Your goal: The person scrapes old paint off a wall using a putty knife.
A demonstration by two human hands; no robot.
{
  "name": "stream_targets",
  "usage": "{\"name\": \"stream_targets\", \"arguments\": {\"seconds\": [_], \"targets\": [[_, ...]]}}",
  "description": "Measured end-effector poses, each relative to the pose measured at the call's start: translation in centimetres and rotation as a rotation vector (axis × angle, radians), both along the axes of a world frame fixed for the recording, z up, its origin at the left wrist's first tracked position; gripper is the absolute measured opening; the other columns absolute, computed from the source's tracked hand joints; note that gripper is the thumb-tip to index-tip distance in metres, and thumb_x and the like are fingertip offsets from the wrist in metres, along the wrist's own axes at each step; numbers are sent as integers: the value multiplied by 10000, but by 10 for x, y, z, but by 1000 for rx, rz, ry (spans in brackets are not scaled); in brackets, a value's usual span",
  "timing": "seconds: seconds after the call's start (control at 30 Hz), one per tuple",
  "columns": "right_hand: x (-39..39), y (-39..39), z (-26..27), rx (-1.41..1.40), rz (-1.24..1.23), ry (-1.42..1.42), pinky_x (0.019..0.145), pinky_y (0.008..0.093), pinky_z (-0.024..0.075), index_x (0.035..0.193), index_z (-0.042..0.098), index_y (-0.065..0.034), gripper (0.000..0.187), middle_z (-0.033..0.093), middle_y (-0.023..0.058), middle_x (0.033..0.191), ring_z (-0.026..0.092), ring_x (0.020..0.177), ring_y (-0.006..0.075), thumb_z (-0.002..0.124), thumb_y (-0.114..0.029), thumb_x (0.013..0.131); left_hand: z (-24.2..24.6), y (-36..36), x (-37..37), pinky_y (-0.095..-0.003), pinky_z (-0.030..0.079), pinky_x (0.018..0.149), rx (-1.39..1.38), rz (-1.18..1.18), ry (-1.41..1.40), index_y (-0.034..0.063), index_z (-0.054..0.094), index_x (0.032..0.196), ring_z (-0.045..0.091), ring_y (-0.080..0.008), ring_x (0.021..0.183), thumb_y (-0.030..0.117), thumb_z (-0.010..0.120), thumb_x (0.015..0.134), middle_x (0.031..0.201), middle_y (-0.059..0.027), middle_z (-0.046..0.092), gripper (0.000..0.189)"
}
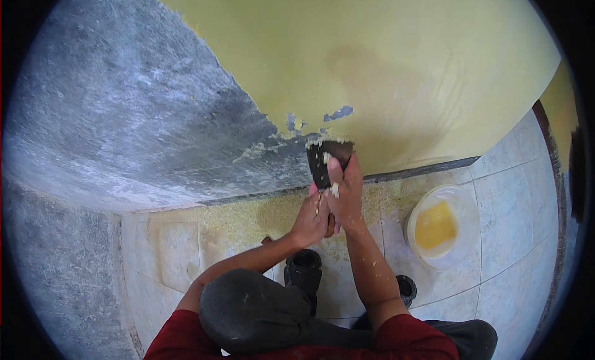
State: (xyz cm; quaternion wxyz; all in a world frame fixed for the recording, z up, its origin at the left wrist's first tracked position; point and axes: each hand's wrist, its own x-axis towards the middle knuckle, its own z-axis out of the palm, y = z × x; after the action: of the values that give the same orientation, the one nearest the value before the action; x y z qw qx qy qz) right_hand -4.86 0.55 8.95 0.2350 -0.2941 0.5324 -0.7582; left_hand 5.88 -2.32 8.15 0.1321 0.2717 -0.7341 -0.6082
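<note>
Both my hands grip one wide-bladed scraper, whose dark blade meets the wall low down, with pale paint flakes along its edge and on its face. My left hand closes around the handle, of which a brown end shows below the hands. My right hand holds the tool higher up, its thumb and fingers at the blade. Yellow-green paint covers the wall right of the blade; bare grey plaster lies to the left. Small grey patches break the paint just above the blade.
Yellow paint crumbs cover the tiled floor along the wall's foot. A translucent plastic bucket with something yellow inside stands at the right. A dark skirting strip runs along the wall base. Another grey wall meets this one at the left.
</note>
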Motion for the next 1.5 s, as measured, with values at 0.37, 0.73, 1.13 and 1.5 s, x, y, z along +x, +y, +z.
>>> {"name": "stream_targets", "arguments": {"seconds": [0.37, 0.73, 1.13, 1.5], "targets": [[11, -2, 12, -44, -120, 62, 534, 301, 459, 1022, 502, 14, 483, 577, 90, 779, 581, 605, 171, 485, -458, 918, 18, 5, -5, -283, 426, 460, 20, -9, 93, 26, 493, 906, 533, -142, 475, 258, 253, 1015, 572, -55, 531, 351], [3, -15, 3, -108, -241, 320, 568, 268, 470, 1042, 510, 9, 302, 592, 75, 840, 561, 654, 131, 509, -273, 934, 1, -1, 8, -228, 383, 474, 116, 15, 0, 44, 485, 990, 514, -82, 549, 278, 302, 1012, 681, -23, 551, 298], [2, -19, 25, -128, -424, 556, 489, 261, 487, 1068, 490, 2, 408, 602, 83, 841, 578, 648, 143, 519, -377, 918, 26, -18, 6, -257, 426, 575, 146, -40, -110, 8, 533, 1002, 537, -90, 674, 248, 313, 1003, 784, -43, 585, 326], [13, 4, 30, -75, -83, -92, 591, 322, 461, 1039, 507, 18, 391, 587, 109, 810, 563, 685, 181, 486, -356, 927, 6, 1, 3, -274, 395, 430, -62, 68, 86, 27, 522, 820, 511, -132, 444, 210, 284, 1005, 536, -50, 528, 353]]}}
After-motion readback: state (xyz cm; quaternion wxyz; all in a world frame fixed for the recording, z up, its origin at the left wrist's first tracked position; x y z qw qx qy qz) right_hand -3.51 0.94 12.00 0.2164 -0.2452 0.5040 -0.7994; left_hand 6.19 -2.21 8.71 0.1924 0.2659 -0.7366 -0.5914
